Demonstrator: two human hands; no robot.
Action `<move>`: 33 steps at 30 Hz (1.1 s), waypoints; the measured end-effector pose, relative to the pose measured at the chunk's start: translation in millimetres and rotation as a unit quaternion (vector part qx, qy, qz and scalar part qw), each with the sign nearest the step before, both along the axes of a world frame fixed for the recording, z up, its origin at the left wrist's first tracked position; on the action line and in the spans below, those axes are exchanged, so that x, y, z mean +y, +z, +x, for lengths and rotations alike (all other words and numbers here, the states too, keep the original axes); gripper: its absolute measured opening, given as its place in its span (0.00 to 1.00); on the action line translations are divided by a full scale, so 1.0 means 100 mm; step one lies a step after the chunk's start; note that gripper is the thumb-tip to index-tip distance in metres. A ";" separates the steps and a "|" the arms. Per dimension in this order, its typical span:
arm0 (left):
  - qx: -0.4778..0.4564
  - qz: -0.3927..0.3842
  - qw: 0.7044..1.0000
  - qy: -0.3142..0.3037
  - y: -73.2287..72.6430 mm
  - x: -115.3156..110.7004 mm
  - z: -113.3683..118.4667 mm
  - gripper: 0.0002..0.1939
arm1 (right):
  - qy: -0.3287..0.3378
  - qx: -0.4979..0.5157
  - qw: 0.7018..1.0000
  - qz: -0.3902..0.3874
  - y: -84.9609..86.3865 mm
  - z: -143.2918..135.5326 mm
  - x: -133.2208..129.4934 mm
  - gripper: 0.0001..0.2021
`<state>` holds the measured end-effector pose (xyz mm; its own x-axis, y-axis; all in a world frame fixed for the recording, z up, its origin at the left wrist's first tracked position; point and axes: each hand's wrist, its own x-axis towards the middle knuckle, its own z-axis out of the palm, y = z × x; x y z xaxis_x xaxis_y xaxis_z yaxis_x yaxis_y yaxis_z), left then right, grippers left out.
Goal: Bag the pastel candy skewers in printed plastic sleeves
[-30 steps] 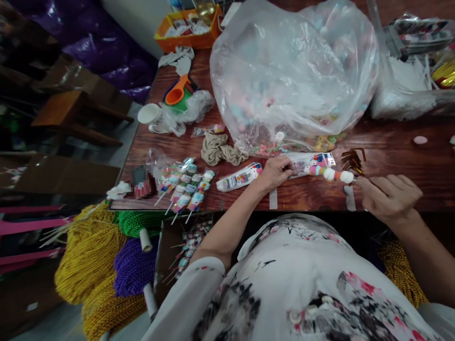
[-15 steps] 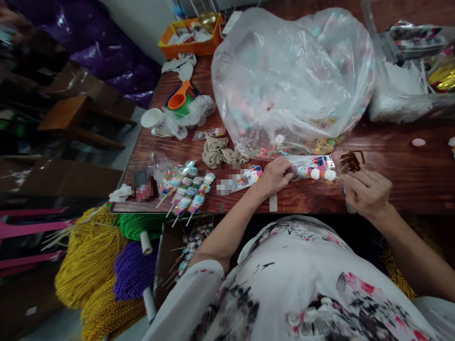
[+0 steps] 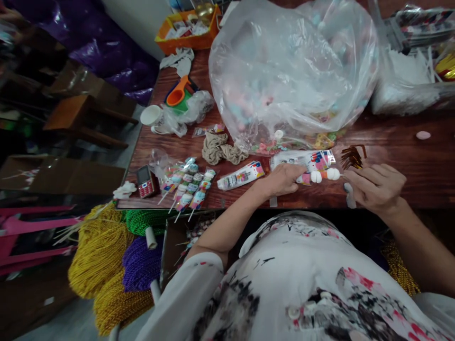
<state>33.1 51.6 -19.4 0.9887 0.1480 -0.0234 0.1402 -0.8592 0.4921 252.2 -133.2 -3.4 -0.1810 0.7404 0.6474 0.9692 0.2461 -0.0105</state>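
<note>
The left hand (image 3: 284, 179) is pinning a printed sleeve (image 3: 313, 161) flat on the desk (image 3: 408, 166), keeping its mouth steady, while the right hand (image 3: 373, 187) is pinching the marshmallow skewer (image 3: 322, 175) by its stick, candies pointing leftward into it.

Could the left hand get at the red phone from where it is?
Probably yes. The left hand rests on the skewer, and the phone lies uncovered near the table edge; only wrapped skewers lie between, low enough to pass over.
</note>
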 end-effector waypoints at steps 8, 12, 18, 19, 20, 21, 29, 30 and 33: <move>-0.012 -0.169 0.986 -0.001 0.12 -0.14 0.00 0.19 | 0.085 -0.019 0.996 -0.017 0.27 0.01 -0.01 0.13; 0.032 -0.108 0.993 0.035 0.17 -0.25 0.03 0.19 | 0.066 -0.052 0.996 -0.023 0.29 -0.23 -0.03 0.09; 0.059 -0.055 0.995 0.060 0.22 -0.37 0.11 0.12 | -0.011 -0.055 0.996 -0.073 0.24 -0.61 0.03 0.08; 0.062 -0.050 0.995 0.064 0.22 -0.38 0.12 0.09 | -0.018 -0.044 0.995 -0.087 0.22 -0.65 0.06 0.08; 0.067 -0.044 0.995 0.067 0.22 -0.39 0.13 0.06 | -0.022 -0.031 0.994 -0.100 0.19 -0.68 0.08 0.09; 0.070 -0.038 0.994 0.069 0.22 -0.40 0.14 0.05 | -0.024 -0.018 0.993 -0.112 0.16 -0.70 0.10 0.09; 0.071 0.049 0.987 0.138 0.22 -0.36 -0.05 0.13 | -0.038 0.123 0.980 -0.155 -0.02 -0.59 0.09 0.10; 0.072 0.066 0.985 0.142 0.21 -0.35 -0.08 0.12 | -0.040 0.119 0.980 -0.153 -0.02 -0.57 0.08 0.09; 0.072 0.091 0.985 0.127 0.19 -0.36 -0.10 0.10 | -0.028 0.083 0.984 -0.156 0.01 -0.59 0.07 0.10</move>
